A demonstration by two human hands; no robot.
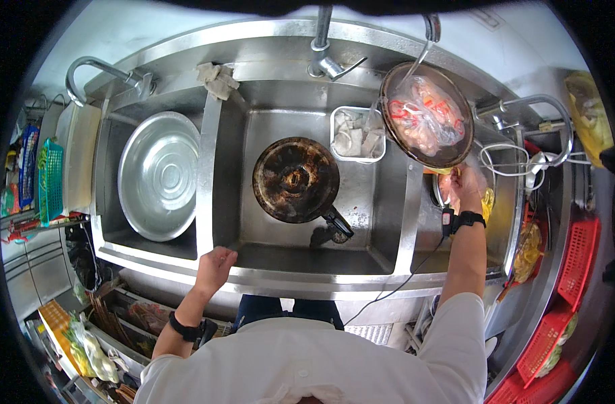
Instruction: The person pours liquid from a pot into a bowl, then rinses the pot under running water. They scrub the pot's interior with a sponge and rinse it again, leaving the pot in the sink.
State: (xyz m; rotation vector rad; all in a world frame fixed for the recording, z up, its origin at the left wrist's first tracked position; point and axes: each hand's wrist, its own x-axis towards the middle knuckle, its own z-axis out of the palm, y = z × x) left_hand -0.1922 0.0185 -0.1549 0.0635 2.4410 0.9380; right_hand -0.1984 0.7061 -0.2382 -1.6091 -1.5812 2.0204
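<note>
My right hand (461, 184) reaches into the right sink basin, at a bag of pinkish food, partly under the rim of a round dark pan (388, 118); its grip is unclear. That pan holds a clear plastic bag of pink food (426, 116). My left hand (217, 265), fingers curled, rests at the front sink edge, with nothing visible in it. A scorched pan (296, 179), underside up, with a black handle (339, 223), lies in the middle basin. Behind it to the right stands a white tub (358, 134) of pale pieces in liquid.
A large metal bowl (161, 177) fills much of the left basin. A grey rag (218, 81) lies on the divider. Faucets (327, 65) stand behind the sinks. A white cable (504, 156) hangs at the right, near red plastic baskets (579, 262). A teal basket (51, 182) stands at the far left.
</note>
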